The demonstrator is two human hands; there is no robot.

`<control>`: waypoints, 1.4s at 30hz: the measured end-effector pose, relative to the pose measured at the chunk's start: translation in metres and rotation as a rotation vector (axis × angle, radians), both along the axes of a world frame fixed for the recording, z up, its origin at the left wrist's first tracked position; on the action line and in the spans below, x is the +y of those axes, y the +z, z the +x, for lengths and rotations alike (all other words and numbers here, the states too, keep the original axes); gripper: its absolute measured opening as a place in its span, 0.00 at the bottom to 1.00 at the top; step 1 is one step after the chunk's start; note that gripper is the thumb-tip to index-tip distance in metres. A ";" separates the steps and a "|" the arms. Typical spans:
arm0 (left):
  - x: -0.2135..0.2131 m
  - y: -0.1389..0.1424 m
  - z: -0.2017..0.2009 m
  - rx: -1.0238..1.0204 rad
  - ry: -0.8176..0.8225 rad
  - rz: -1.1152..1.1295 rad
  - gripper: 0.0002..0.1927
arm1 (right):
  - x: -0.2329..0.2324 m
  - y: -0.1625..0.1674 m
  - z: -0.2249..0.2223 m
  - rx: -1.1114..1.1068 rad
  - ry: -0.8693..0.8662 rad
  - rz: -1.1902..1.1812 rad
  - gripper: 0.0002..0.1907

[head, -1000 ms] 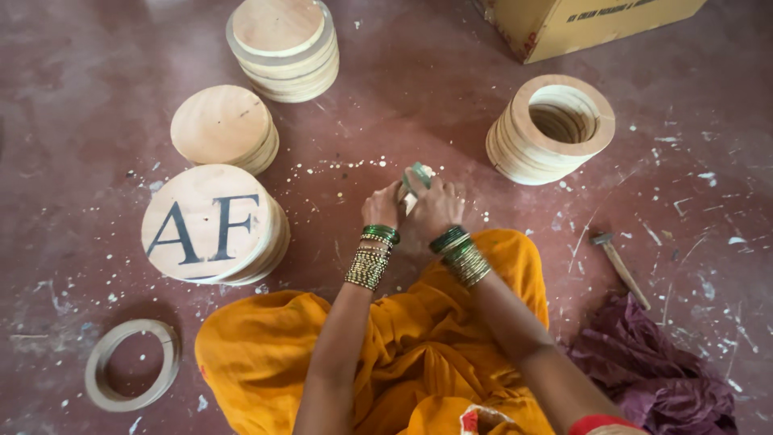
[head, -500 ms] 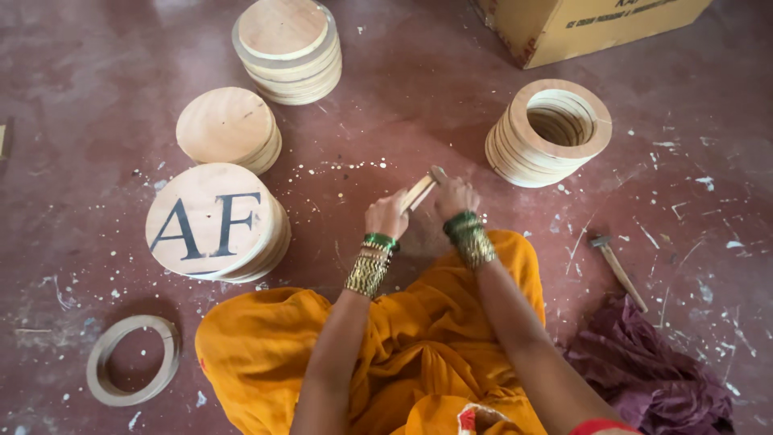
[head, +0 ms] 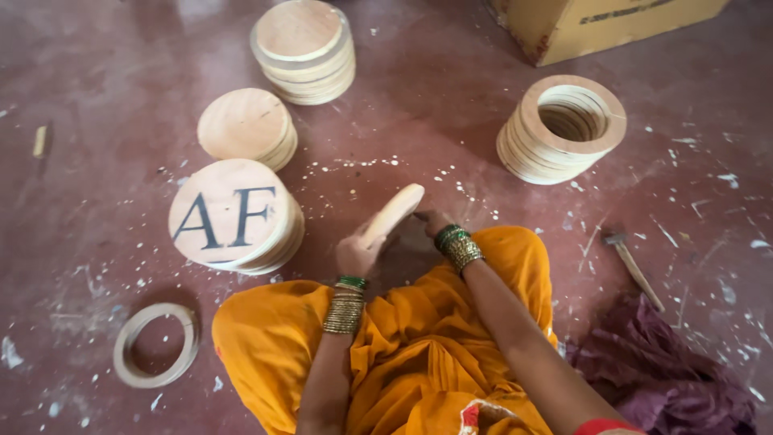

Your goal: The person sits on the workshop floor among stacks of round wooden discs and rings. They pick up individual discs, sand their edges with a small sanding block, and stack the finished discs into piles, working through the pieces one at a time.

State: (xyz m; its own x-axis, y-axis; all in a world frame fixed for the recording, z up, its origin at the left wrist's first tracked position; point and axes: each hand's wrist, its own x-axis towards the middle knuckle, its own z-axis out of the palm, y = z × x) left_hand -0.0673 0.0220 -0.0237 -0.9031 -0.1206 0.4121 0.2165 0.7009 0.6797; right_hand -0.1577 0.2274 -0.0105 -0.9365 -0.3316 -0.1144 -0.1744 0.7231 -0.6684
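Gripping smooth round wooden disc (head: 392, 213) on edge | left hand (head: 357, 254) closed | right hand (head: 432, 221) fingertips touching

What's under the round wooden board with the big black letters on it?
More round wooden discs, stacked beneath the lettered board; only their edges show. Their faces and the floor beneath the stack are covered.

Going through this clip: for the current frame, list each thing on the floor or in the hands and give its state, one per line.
Wooden disc: tilted on edge, held by both hands.
Left hand: gripping the disc.
Right hand: touching the disc.
Ring stack: upright.
Lettered disc stack: stacked.
Single ring: flat on floor.
Hammer: lying untouched.
Cardboard box: partly in view.
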 end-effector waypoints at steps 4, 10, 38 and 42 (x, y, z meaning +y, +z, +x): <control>-0.025 0.003 0.000 0.036 0.142 0.176 0.33 | -0.008 -0.001 0.007 -0.011 -0.029 0.030 0.30; -0.021 0.001 -0.004 0.065 0.238 0.299 0.30 | -0.008 0.000 0.000 -0.029 -0.118 0.116 0.28; -0.015 0.012 0.006 0.120 0.038 -0.295 0.30 | -0.022 -0.019 -0.007 0.246 0.028 -0.163 0.35; -0.014 -0.009 0.002 0.257 0.046 0.023 0.22 | -0.018 -0.022 -0.014 0.460 -0.017 -0.254 0.33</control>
